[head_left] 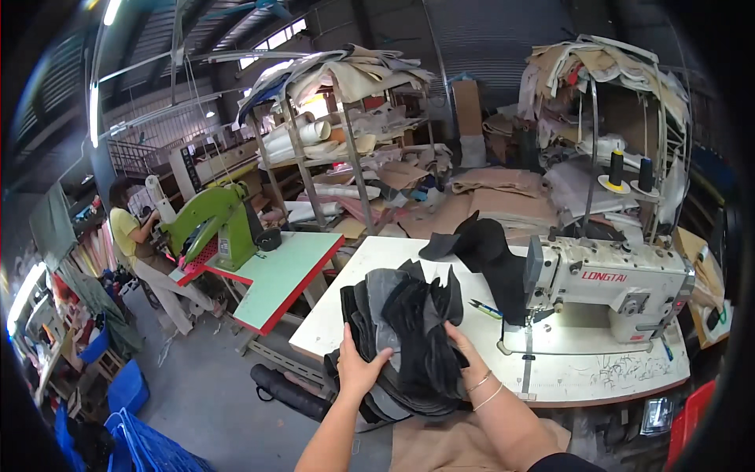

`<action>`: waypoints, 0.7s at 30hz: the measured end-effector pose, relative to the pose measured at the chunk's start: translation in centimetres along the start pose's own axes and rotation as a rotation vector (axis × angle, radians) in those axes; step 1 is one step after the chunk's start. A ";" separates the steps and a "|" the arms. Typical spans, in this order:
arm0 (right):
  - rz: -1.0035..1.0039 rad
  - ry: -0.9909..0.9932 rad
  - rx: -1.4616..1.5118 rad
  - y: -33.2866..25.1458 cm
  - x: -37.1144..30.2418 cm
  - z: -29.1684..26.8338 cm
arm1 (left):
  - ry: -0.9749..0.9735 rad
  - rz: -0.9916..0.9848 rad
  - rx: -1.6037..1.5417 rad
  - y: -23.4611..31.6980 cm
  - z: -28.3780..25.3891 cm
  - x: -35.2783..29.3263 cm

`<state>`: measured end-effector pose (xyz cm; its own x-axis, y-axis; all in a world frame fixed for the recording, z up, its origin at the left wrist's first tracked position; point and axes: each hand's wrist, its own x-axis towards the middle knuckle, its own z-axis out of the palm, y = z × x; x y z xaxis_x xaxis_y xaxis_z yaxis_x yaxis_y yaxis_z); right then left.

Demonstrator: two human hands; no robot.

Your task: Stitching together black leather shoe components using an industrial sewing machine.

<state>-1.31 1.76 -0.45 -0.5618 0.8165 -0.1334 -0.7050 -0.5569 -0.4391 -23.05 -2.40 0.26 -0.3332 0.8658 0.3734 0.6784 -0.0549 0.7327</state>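
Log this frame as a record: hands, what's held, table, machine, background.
left_hand: left hand gripping the stack's left side, thumb on top
right_hand: right hand on the stack's right side
held: stack of black and grey pieces, edges uneven
table: white table; loose black material beyond the stack, pens to its right
machine: white sewing machine, right of the hands
thread: two dark cones behind the machine
background: co-worker at a green machine, left

Two thin, pale bangles circle the wrist behind the right hand; a black sleeve (just its end shows) covers that arm higher up.
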 end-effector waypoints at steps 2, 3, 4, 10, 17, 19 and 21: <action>0.048 -0.122 0.112 -1.0 0.4 -2.2 | -0.038 0.065 0.042 0.8 -0.3 -0.2; 0.021 -0.137 0.128 -1.2 0.3 -2.6 | -0.037 0.065 0.038 0.8 -0.4 0.0; -0.012 -0.220 0.081 -1.8 -0.9 -1.6 | -0.052 0.034 0.025 0.9 -0.6 0.1; -0.071 -0.242 0.169 -1.5 -1.2 -2.9 | -0.003 0.070 0.066 1.0 0.0 0.1; -0.055 -0.296 0.221 -1.7 -2.2 -2.5 | -0.107 0.243 0.229 4.2 0.4 2.5; -0.143 -0.234 0.150 -2.5 -2.6 -2.4 | -0.071 0.298 0.158 4.5 0.1 4.8; -0.315 -0.114 0.017 -3.4 -2.9 -2.5 | 0.042 0.366 0.096 4.1 -0.4 8.1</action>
<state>3.81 1.69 -0.80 -0.3594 0.9270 0.1075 -0.8585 -0.2832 -0.4275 -23.28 4.16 6.50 -0.0829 0.7763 0.6249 0.8153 -0.3078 0.4905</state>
